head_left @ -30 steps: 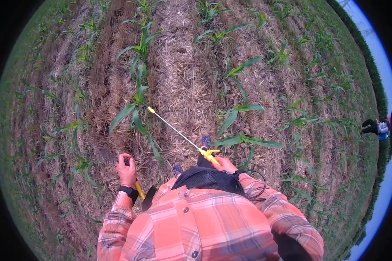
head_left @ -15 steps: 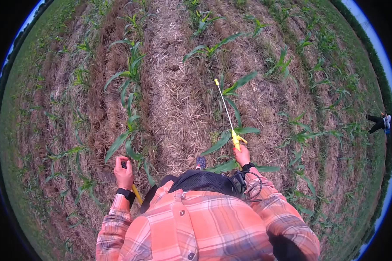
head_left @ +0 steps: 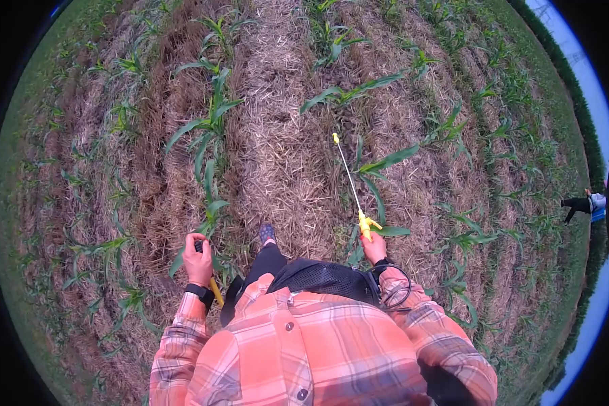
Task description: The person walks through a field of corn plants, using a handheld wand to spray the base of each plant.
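Observation:
My right hand (head_left: 373,248) grips the yellow trigger handle of a spray wand (head_left: 350,184). The thin lance points forward, and its yellow nozzle tip hangs over the straw beside a young corn plant (head_left: 379,166). My left hand (head_left: 197,260) is closed around the dark grip of a yellow pump lever (head_left: 215,291) at my hip. A black hose (head_left: 396,284) loops from the wand back to my right side. One shoe (head_left: 267,233) steps forward on the straw strip.
Rows of young corn run away from me on both sides, with dry straw mulch (head_left: 277,135) between them. Another person (head_left: 582,201) bends over at the far right edge of the field. A hedge line borders the field on the right.
The wand swung from pointing left at the left corn row to pointing ahead at the right row. I have walked forward; the left hand stayed on the lever.

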The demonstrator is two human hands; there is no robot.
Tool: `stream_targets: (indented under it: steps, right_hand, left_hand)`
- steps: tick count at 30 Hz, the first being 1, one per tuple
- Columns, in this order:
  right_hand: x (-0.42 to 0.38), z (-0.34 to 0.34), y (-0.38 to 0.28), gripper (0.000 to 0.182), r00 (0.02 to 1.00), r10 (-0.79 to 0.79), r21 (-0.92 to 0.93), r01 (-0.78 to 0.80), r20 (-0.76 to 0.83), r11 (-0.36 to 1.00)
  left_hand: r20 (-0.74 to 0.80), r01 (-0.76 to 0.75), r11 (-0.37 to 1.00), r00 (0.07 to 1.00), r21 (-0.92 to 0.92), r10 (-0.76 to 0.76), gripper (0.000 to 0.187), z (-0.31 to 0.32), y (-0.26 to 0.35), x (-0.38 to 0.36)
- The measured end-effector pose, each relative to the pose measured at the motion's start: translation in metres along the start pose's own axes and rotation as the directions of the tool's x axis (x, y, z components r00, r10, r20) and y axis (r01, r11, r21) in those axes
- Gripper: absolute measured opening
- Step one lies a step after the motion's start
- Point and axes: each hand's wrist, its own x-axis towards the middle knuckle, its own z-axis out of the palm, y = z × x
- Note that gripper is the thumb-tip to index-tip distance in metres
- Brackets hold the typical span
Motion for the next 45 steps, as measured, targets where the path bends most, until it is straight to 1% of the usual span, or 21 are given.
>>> stream_targets:
  steps: [2,3,4,6,8,12,14,15,18,20,23,25,28,29,30,33,37,38,40,41,45]
  right_hand:
    - [0.001,0.012,-0.042,0.02,0.997,-0.03,0.023,0.029,0.074,0.999]
    - [-0.001,0.017,-0.062,0.022,0.985,-0.168,-0.066,0.17,0.032,0.983]
    - [0.002,0.021,-0.081,0.025,0.986,-0.105,-0.049,0.112,0.131,0.992]
    - [0.005,0.023,-0.123,0.026,0.958,-0.102,-0.082,0.128,0.269,0.988]
    - [0.008,0.026,-0.158,0.026,0.942,-0.165,-0.104,0.203,0.293,0.974]
    - [0.019,0.033,-0.195,0.027,0.863,-0.259,-0.016,0.295,0.433,0.955]
    - [0.027,0.033,-0.207,0.03,0.781,-0.314,0.049,0.343,0.54,0.938]
    - [0.03,0.029,-0.219,0.031,0.761,-0.252,0.047,0.281,0.597,0.959]
    - [0.05,0.032,-0.227,0.029,0.765,-0.247,0.089,0.243,0.595,0.966]
    - [0.069,0.036,-0.225,0.028,0.775,-0.255,0.093,0.247,0.578,0.964]
    - [0.109,0.042,-0.215,0.029,0.834,-0.344,0.058,0.355,0.431,0.933]
    - [0.136,0.038,-0.218,0.028,0.926,-0.226,0.011,0.234,0.304,0.972]
    - [0.185,0.028,-0.215,0.026,0.967,-0.154,-0.034,0.164,0.203,0.986]
    - [0.199,0.021,-0.218,0.025,0.979,-0.084,0.043,0.077,0.186,0.996]
    - [0.212,0.013,-0.219,0.026,0.989,-0.1,-0.085,0.11,0.113,0.99]
    - [0.253,-0.01,-0.22,0.026,1.0,0.002,0.064,-0.004,0.027,0.998]
    - [0.3,-0.031,-0.209,0.023,0.991,0.096,0.065,-0.09,-0.091,0.994]
    - [0.324,-0.015,-0.17,0.022,0.988,0.059,0.133,-0.04,-0.141,0.99]
    - [0.336,-0.028,-0.181,0.021,0.973,0.211,0.23,-0.185,-0.094,0.955]
    - [0.339,-0.032,-0.189,0.012,0.98,0.137,0.214,-0.104,-0.147,0.971]
    - [0.353,-0.031,-0.224,0.012,0.976,0.17,0.135,-0.152,-0.134,0.979]
  left_hand:
    - [-0.044,-0.022,0.999,0.999,-0.035,0.02,0.005,-0.005,-0.018,0.029]
    - [-0.056,-0.027,0.999,0.998,-0.04,0.025,0.005,-0.01,-0.019,0.039]
    - [-0.071,-0.036,0.998,0.997,-0.045,0.033,0.005,-0.014,-0.019,0.05]
    - [-0.07,-0.032,0.999,0.997,-0.044,0.029,0.005,-0.023,-0.016,0.071]
    - [-0.049,-0.008,0.996,0.999,-0.088,0.004,0.005,-0.027,-0.019,0.086]
    - [-0.024,0.004,0.998,1.0,-0.066,-0.005,0.005,-0.025,-0.023,0.114]
    - [-0.003,0.021,0.997,1.0,-0.07,-0.022,0.005,-0.025,-0.02,0.128]
    - [0.012,0.039,0.997,0.999,-0.073,-0.038,0.005,-0.025,-0.019,0.135]
    - [0.018,0.054,0.994,0.998,-0.1,-0.052,0.005,-0.02,-0.013,0.157]
    - [0.019,0.054,0.992,0.998,-0.115,-0.053,0.004,-0.015,-0.013,0.173]
    - [-0.052,-0.015,0.996,0.999,-0.091,0.011,0.005,-0.006,0.004,0.202]
    - [-0.064,-0.014,0.998,0.998,-0.061,0.011,0.005,0.005,0.011,0.226]
    - [-0.075,-0.039,0.999,0.996,-0.015,0.038,0.005,0.024,0.033,0.262]
    - [-0.052,-0.047,0.999,0.998,-0.026,0.045,0.004,0.032,0.043,0.275]
    - [-0.029,-0.052,0.998,0.998,-0.038,0.051,0.004,0.04,0.051,0.286]
    - [-0.014,-0.056,0.998,0.998,-0.002,0.056,0.004,0.062,0.068,0.318]
    - [-0.017,-0.099,0.995,0.995,0.017,0.1,0.004,0.082,0.088,0.346]
    - [-0.004,-0.057,0.998,0.998,0.025,0.058,0.003,0.083,0.089,0.351]
    - [0.008,-0.009,0.999,1.0,0.035,0.008,0.003,0.087,0.09,0.364]
    - [-0.008,-0.044,0.998,0.999,0.043,0.045,0.003,0.088,0.091,0.369]
    - [-0.024,-0.093,0.994,0.995,0.059,0.094,0.004,0.096,0.073,0.405]
